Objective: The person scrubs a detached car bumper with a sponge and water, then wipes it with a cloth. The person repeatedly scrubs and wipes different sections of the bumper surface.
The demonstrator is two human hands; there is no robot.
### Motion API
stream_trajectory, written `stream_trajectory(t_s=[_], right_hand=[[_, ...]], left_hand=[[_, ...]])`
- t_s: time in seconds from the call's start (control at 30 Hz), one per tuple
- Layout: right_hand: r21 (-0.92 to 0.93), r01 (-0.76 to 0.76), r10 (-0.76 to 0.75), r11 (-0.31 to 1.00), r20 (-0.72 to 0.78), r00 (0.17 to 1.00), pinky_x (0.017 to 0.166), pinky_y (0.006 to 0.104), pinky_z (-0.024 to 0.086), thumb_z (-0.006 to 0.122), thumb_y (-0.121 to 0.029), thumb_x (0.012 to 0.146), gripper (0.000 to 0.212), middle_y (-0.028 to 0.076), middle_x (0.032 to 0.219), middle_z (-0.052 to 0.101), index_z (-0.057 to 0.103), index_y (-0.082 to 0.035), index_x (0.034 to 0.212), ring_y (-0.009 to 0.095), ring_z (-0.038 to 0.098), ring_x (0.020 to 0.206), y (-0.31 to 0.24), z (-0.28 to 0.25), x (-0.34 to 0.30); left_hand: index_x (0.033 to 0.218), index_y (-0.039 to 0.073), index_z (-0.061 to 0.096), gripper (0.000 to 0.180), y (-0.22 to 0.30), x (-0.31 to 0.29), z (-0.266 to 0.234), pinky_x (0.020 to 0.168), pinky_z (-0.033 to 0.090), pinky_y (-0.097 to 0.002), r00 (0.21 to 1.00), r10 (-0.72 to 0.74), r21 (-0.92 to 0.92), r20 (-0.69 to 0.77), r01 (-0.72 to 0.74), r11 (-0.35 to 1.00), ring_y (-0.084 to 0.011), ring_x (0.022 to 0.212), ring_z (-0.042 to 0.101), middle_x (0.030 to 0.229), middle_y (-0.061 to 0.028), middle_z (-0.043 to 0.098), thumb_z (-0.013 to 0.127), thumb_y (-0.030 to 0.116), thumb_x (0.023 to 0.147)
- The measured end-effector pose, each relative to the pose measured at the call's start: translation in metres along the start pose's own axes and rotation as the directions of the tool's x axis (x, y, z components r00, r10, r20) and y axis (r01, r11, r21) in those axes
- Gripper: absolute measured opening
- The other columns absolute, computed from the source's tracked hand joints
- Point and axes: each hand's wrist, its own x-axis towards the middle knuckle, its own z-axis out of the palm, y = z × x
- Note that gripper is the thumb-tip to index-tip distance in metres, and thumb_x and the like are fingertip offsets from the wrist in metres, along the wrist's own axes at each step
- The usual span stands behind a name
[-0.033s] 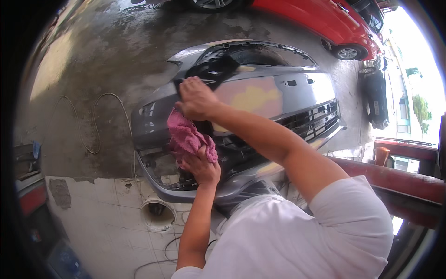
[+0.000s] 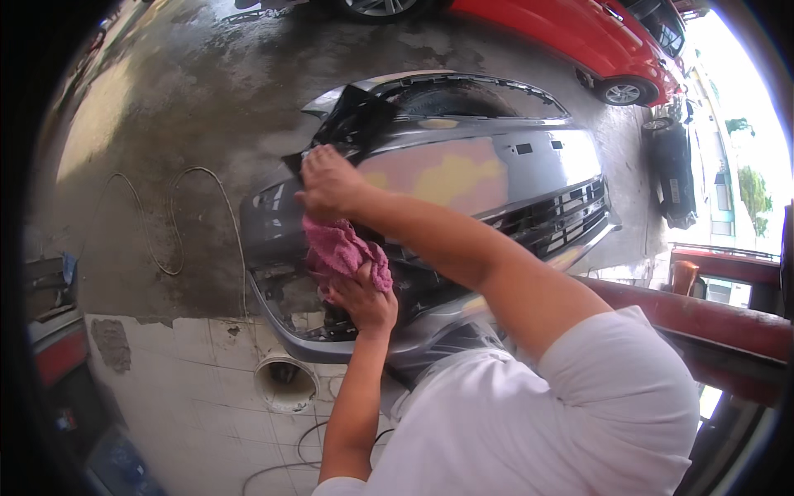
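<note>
A grey car bumper (image 2: pixel 281 217) with pink-and-yellow filler patches lies in front of me. My left hand (image 2: pixel 365 302) is closed on a bunched pink cloth (image 2: pixel 341 250) above the bumper's near left end. The cloth's upper end reaches beneath my right hand (image 2: pixel 328 183). My right hand is closed at the lower edge of a glossy black sheet (image 2: pixel 357 122), which rises past the fingers over the bumper's far left part. What the sheet is made of I cannot tell. The right fingertips are partly hidden.
A white bucket (image 2: pixel 286 382) stands on the tiles near the bumper. A thin pale hose (image 2: pixel 223 194) curls over the wet floor at left. A red car (image 2: pixel 550 33) and a dark car (image 2: pixel 672 169) stand beyond. Red metal beams (image 2: pixel 703 318) are at right.
My right hand has shifted slightly left and down. The black sheet, smeared by motion before, has swung left and now stands more upright. The left hand keeps the cloth.
</note>
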Motion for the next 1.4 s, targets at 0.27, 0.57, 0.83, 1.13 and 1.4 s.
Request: stream_trajectory(t_s=[0.27,0.57,0.83,1.13,1.4], right_hand=[[0.114,0.094,-0.101,0.989,0.052,0.994,0.127,0.0465,0.027,0.046,-0.047,0.106,0.072,0.027,0.161,0.043,0.044,0.009,0.151,0.037,0.038,0.153,0.003,0.006,0.035],[-0.022,-0.248,0.244,0.969,-0.108,0.964,0.132,0.0432,0.013,0.035,-0.046,0.111,0.072,0.021,0.170,0.030,0.032,0.004,0.161,0.031,0.023,0.160,0.190,-0.045,-0.169],[-0.161,0.086,-0.067,0.983,0.121,0.990,0.129,0.0495,0.018,0.040,-0.052,0.107,0.080,0.028,0.166,0.034,0.037,0.010,0.157,0.039,0.028,0.158,-0.033,0.044,0.068],[-0.064,0.030,-0.032,0.997,-0.029,0.999,0.131,0.0448,0.017,0.033,-0.053,0.110,0.077,0.021,0.170,0.030,0.029,0.003,0.163,0.032,0.024,0.160,0.056,-0.028,-0.055],[-0.236,0.051,-0.064,0.970,-0.049,0.997,0.131,0.0479,0.009,0.039,-0.049,0.107,0.079,0.022,0.172,0.026,0.027,0.005,0.163,0.035,0.018,0.162,-0.024,0.010,-0.012]], left_hand=[[0.139,0.013,0.051,0.047,-0.008,0.010,-0.009,0.110,0.030,-0.0637,0.988,0.103,-0.020,-0.112,-0.106,0.994,-0.0522,0.132,0.044,0.143,-0.0324,0.045,0.060,0.032,0.097],[0.139,0.015,0.051,0.053,0.005,0.013,-0.003,0.111,0.029,-0.0651,0.996,0.010,0.012,-0.088,-0.009,1.000,-0.0522,0.133,0.043,0.139,-0.0300,0.047,0.068,0.031,0.091],[0.137,0.010,0.057,0.046,-0.001,0.018,0.000,0.101,0.040,-0.0582,0.961,-0.124,-0.249,-0.248,0.061,0.967,-0.0501,0.120,0.054,0.128,-0.0290,0.057,0.066,0.026,0.095],[0.128,0.002,0.060,0.043,-0.111,-0.023,-0.019,0.098,0.045,-0.0587,0.745,-0.639,0.124,0.190,0.627,0.769,-0.0443,0.112,0.066,0.116,-0.0247,0.069,0.061,0.031,0.097],[0.127,0.002,0.063,0.041,-0.108,-0.007,-0.021,0.092,0.052,-0.0554,0.729,-0.593,-0.055,0.342,0.645,0.762,-0.0435,0.104,0.070,0.109,-0.0234,0.074,0.060,0.028,0.097]])
